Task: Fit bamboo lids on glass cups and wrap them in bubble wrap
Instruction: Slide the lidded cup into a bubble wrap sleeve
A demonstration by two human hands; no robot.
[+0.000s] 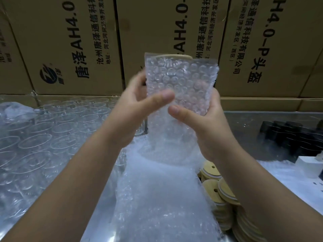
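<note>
I hold a glass cup wrapped in bubble wrap (180, 81) upright in front of me, at the centre of the view. Its bamboo lid (176, 56) shows as a pale edge at the top of the wrap. My left hand (138, 105) grips the wrap's left side, thumb across the front. My right hand (204, 123) holds the lower right side, thumb pressed on the wrap. A loose tail of bubble wrap hangs below the cup onto a pile of bubble wrap (157, 189).
Rows of bare glass cups (52, 130) fill the left. Stacks of bamboo lids (220, 191) lie at the lower right. Black objects (286, 137) and a white box (307, 165) sit far right. Cardboard boxes (73, 46) wall the back.
</note>
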